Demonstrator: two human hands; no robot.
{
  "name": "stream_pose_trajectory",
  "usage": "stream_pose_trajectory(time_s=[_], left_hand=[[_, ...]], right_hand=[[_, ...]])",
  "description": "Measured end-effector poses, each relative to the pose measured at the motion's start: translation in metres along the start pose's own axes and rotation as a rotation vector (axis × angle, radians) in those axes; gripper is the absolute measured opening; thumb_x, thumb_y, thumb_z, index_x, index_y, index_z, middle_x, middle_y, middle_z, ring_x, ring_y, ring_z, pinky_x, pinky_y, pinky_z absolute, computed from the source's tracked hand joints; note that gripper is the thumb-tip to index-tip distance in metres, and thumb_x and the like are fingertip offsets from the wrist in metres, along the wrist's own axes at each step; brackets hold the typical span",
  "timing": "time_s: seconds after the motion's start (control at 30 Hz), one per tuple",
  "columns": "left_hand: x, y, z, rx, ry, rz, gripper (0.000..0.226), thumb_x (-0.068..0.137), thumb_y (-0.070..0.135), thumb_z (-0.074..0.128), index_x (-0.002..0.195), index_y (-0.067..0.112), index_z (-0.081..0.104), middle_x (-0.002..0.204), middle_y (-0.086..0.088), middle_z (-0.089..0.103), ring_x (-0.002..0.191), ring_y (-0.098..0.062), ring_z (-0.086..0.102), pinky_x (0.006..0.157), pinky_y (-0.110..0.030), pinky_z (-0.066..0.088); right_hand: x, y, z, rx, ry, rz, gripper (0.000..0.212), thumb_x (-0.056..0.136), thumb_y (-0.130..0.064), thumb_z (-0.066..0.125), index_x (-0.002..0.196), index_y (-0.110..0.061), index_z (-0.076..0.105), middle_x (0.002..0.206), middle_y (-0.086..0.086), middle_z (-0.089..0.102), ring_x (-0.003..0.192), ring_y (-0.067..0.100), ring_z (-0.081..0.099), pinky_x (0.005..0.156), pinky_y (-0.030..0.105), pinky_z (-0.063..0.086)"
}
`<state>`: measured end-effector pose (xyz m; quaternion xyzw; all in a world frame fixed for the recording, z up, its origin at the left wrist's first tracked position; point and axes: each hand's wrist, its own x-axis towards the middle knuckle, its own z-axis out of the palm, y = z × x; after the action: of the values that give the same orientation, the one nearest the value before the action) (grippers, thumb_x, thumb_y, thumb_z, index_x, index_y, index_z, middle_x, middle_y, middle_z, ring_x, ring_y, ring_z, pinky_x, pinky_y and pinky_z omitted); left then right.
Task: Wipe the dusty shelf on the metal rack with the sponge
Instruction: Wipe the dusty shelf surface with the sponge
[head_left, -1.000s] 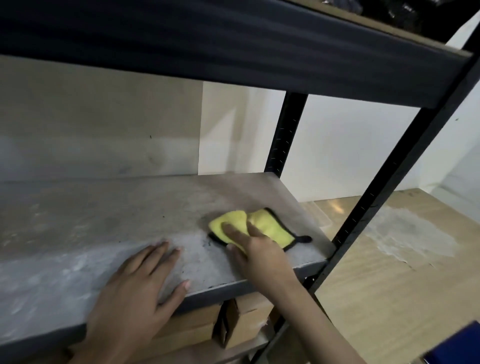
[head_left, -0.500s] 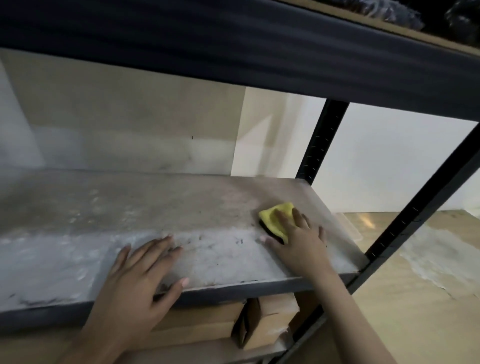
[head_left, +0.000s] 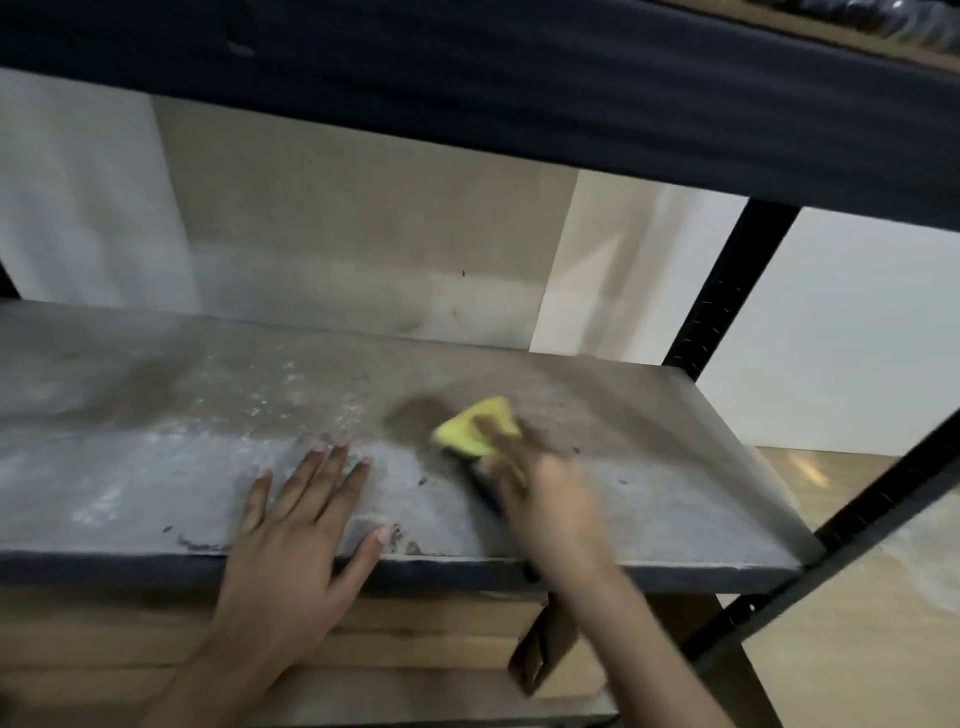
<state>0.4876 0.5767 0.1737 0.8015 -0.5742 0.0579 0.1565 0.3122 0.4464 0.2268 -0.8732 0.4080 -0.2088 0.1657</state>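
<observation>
One yellow sponge sits mid-shelf, moved left from the right end vs 1 s ago. Right hand blurred, fingers pressing on it. Left hand flat, fingers spread on shelf front edge. Dusty white patch at left not yet wiped; cardboard boxes below.

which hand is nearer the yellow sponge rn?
Right. The right hand presses on the sponge itself, fingers over its top. The left hand lies flat on the shelf to the sponge's left, apart from it.
</observation>
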Motion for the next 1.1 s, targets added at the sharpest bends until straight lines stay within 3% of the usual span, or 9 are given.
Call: stream_pose_trajectory(time_s=[0.13, 0.3, 0.47, 0.57, 0.63, 0.73, 0.8, 0.93, 1.1], left_hand=[[-0.002, 0.001, 0.001, 0.000, -0.006, 0.029, 0.068, 0.093, 0.058, 0.010, 0.134, 0.019, 0.048, 0.143, 0.000, 0.042, 0.135, -0.012, 0.024, 0.111, -0.035, 0.001], [-0.003, 0.001, 0.001, -0.010, 0.014, 0.018, 0.065, 0.092, 0.058, 0.013, 0.136, 0.022, 0.046, 0.144, 0.004, 0.040, 0.136, -0.007, 0.018, 0.112, -0.035, -0.005], [0.007, 0.029, -0.013, -0.211, 0.191, 0.032, 0.064, 0.091, 0.061, 0.013, 0.131, 0.027, 0.050, 0.141, 0.005, 0.045, 0.133, -0.011, 0.031, 0.110, -0.043, 0.011], [0.025, 0.076, -0.028, -0.325, 0.242, 0.043, 0.060, 0.088, 0.060, 0.025, 0.121, 0.024, 0.060, 0.132, 0.002, 0.053, 0.122, -0.022, 0.044, 0.100, -0.045, 0.037], [0.041, 0.110, -0.029, -0.274, 0.141, 0.017, 0.060, 0.085, 0.059, 0.029, 0.124, 0.021, 0.056, 0.138, -0.005, 0.046, 0.124, -0.028, 0.040, 0.101, -0.042, 0.037], [0.057, 0.140, -0.018, -0.107, -0.167, -0.057, 0.066, 0.089, 0.053, 0.040, 0.141, 0.013, 0.030, 0.151, -0.017, 0.020, 0.134, -0.037, 0.021, 0.109, -0.047, 0.026], [0.058, 0.137, -0.015, -0.063, -0.236, -0.043, 0.057, 0.092, 0.033, 0.046, 0.141, 0.010, 0.028, 0.151, -0.016, 0.020, 0.135, -0.036, 0.021, 0.110, -0.044, 0.026], [0.048, 0.090, -0.024, -0.076, -0.205, 0.030, 0.055, 0.087, 0.007, 0.046, 0.140, 0.018, 0.036, 0.151, -0.004, 0.028, 0.135, -0.023, 0.028, 0.109, -0.038, 0.029], [0.037, 0.071, -0.015, -0.023, -0.138, 0.031, 0.058, 0.094, 0.033, 0.039, 0.146, 0.032, 0.014, 0.156, 0.007, 0.013, 0.142, -0.018, 0.010, 0.114, -0.043, 0.013]], right_hand=[[0.019, 0.038, -0.011, -0.298, -0.049, 0.380, 0.051, 0.095, -0.041, 0.037, 0.142, -0.024, 0.028, 0.147, 0.016, 0.032, 0.125, 0.041, 0.036, 0.102, 0.046, 0.035], [-0.005, -0.025, 0.019, -0.252, -0.205, 0.253, 0.058, 0.097, -0.043, 0.028, 0.148, -0.020, 0.013, 0.154, 0.017, 0.016, 0.133, 0.041, 0.019, 0.108, 0.047, 0.024], [-0.004, -0.016, -0.014, 0.158, -0.125, 0.142, 0.043, 0.099, -0.032, 0.031, 0.141, -0.024, 0.036, 0.099, 0.013, 0.064, 0.082, 0.023, 0.060, 0.068, 0.032, 0.043], [0.002, 0.026, -0.024, 0.048, 0.120, 0.087, 0.024, 0.094, -0.016, 0.045, 0.110, -0.012, 0.063, 0.097, 0.016, 0.068, 0.084, 0.032, 0.062, 0.065, 0.030, 0.040], [0.005, 0.050, -0.021, -0.043, 0.160, 0.063, 0.014, 0.089, -0.008, 0.052, 0.093, -0.009, 0.065, 0.092, 0.013, 0.067, 0.082, 0.034, 0.062, 0.062, 0.026, 0.034], [0.003, 0.069, -0.007, -0.089, 0.124, 0.062, 0.020, 0.090, -0.016, 0.050, 0.103, -0.014, 0.065, 0.112, 0.007, 0.064, 0.103, 0.026, 0.059, 0.092, 0.038, 0.043], [-0.001, 0.073, -0.001, -0.131, 0.135, 0.039, 0.028, 0.093, -0.021, 0.045, 0.115, -0.016, 0.062, 0.128, 0.003, 0.058, 0.122, 0.020, 0.050, 0.111, 0.047, 0.026], [-0.001, 0.074, -0.002, -0.113, 0.131, 0.025, 0.034, 0.094, -0.029, 0.039, 0.117, -0.015, 0.062, 0.136, 0.004, 0.052, 0.133, 0.015, 0.040, 0.116, 0.045, 0.012], [0.007, 0.057, 0.013, -0.066, 0.029, -0.085, 0.039, 0.093, -0.030, 0.041, 0.128, -0.021, 0.054, 0.141, -0.001, 0.047, 0.133, 0.014, 0.038, 0.116, 0.041, 0.017]])
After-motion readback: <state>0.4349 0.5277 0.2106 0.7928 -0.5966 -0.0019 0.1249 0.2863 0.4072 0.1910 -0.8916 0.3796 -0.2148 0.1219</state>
